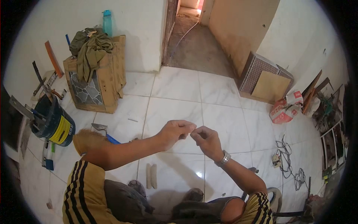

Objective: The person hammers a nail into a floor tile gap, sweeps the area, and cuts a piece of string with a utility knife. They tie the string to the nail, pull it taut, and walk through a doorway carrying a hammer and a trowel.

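In the middle of the head view, my left hand (pixel 176 133) and my right hand (pixel 208 142) meet above the white tiled floor (pixel 179 108). Each has thumb and forefinger pinched together, with the fingertips touching or nearly so. Whatever is between them, if anything, is too small to make out. My right wrist wears a metal-band watch (pixel 223 158). Below the hands, two short beige strips (pixel 151 176) lie side by side on the tiles. Left of my left hand are a pointed trowel (pixel 100 127) with a blue handle and a small thin grey stick (pixel 132 120).
A dark bucket (pixel 56 121) full of tools stands at left. Behind it, a cardboard tile box (pixel 115 74) bears clothes (pixel 91 50). Tiles (pixel 257 74) lean on the right wall near a red-white sack (pixel 285 108). A black cable (pixel 285 156) lies coiled at right. A doorway opens ahead.
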Demonstrator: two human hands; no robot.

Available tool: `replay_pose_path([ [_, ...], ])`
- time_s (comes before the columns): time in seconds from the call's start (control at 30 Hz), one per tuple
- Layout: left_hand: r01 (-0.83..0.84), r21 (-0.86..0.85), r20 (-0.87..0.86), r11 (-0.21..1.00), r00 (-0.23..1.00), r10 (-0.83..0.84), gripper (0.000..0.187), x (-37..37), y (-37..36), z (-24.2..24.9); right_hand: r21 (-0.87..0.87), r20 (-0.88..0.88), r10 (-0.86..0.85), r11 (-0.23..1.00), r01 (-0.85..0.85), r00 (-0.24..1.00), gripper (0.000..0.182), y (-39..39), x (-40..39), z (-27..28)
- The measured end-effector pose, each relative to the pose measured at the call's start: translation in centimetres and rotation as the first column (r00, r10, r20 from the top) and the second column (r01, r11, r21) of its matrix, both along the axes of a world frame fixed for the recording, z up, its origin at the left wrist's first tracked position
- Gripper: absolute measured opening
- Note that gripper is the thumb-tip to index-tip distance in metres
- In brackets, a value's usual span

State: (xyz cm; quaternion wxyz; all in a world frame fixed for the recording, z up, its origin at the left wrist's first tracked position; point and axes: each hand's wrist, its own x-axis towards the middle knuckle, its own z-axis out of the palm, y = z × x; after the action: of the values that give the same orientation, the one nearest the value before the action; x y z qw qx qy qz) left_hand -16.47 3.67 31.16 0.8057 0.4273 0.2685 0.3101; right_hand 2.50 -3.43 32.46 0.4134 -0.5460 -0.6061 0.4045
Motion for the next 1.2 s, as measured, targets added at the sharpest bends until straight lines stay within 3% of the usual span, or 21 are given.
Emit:
replay_pose_path([
  [0.1, -0.079, 0.426, -0.196, 0.901, 0.964, 0.177, 0.018, -0.3, 0.9, 0.3, 0.233, 0.229, 0.010, 0.970, -0.065, 0.973, 0.009, -0.4, -0.8, 1.1],
  [0.13, -0.017, 0.571, -0.246, 0.821, 0.951, 0.190, 0.019, -0.7, 1.1, 0.4, 0.321, 0.322, -0.003, 0.941, -0.106, 0.947, 0.009, -0.4, -0.9, 1.6],
  [0.2, 0.131, 0.795, -0.328, 0.593, 0.914, 0.238, 0.019, -1.5, 1.4, 0.7, 0.397, 0.333, -0.022, 0.910, -0.119, 0.943, 0.010, 0.2, -0.4, 1.9],
  [0.3, 0.266, 0.766, -0.385, 0.585, 0.919, 0.085, 0.020, -1.8, 1.9, 0.3, 0.476, 0.341, -0.058, 0.872, -0.119, 0.938, 0.010, 1.0, 0.1, 1.6],
  [0.4, 0.364, 0.501, -0.458, 0.785, 0.881, -0.116, 0.021, -2.1, 1.8, -0.1, 0.461, 0.311, -0.065, 0.883, -0.091, 0.948, 0.010, 1.3, -0.1, 0.8],
  [0.53, 0.134, 0.219, -0.193, 0.966, 0.977, -0.092, 0.021, -1.8, 1.5, -0.8, 0.403, 0.142, -0.111, 0.914, 0.045, 0.984, 0.010, 1.5, -0.4, -0.2],
  [0.6, 0.015, 0.018, -0.083, 1.000, 0.996, -0.014, 0.021, -1.2, 1.1, -0.5, 0.512, 0.157, -0.134, 0.858, 0.036, 0.979, 0.009, 2.1, -0.7, -0.3],
  [0.63, -0.003, 0.051, -0.108, 0.999, 0.994, 0.008, 0.020, -1.1, 1.1, -0.5, 0.564, 0.162, -0.148, 0.825, 0.031, 0.976, 0.009, 2.4, -0.8, -0.3],
  [0.8, -0.090, 0.233, -0.212, 0.968, 0.967, 0.141, 0.021, -0.9, 1.0, -0.7, 0.401, 0.182, -0.112, 0.916, 0.030, 0.977, 0.012, 2.3, -0.9, 0.6],
  [1.0, -0.035, 0.226, -0.286, 0.973, 0.953, 0.101, 0.023, -0.9, 1.0, -1.3, 0.295, 0.321, -0.088, 0.955, -0.011, 0.943, 0.018, 2.9, -0.4, -0.1],
  [1.1, 0.008, 0.370, -0.349, 0.929, 0.928, 0.131, 0.022, -1.0, 1.7, -1.8, 0.217, 0.351, -0.044, 0.976, -0.035, 0.935, 0.020, 3.2, -0.1, -0.9],
  [1.13, 0.014, 0.411, -0.351, 0.911, 0.925, 0.144, 0.022, -1.0, 1.8, -1.8, 0.183, 0.352, -0.023, 0.982, -0.044, 0.936, 0.021, 3.3, 0.0, -1.1],
  [1.2, 0.025, 0.490, -0.350, 0.871, 0.921, 0.171, 0.021, -1.1, 1.9, -1.9, 0.016, 0.174, 0.052, 0.998, -0.055, 0.983, 0.023, 3.4, 0.4, -1.0],
])
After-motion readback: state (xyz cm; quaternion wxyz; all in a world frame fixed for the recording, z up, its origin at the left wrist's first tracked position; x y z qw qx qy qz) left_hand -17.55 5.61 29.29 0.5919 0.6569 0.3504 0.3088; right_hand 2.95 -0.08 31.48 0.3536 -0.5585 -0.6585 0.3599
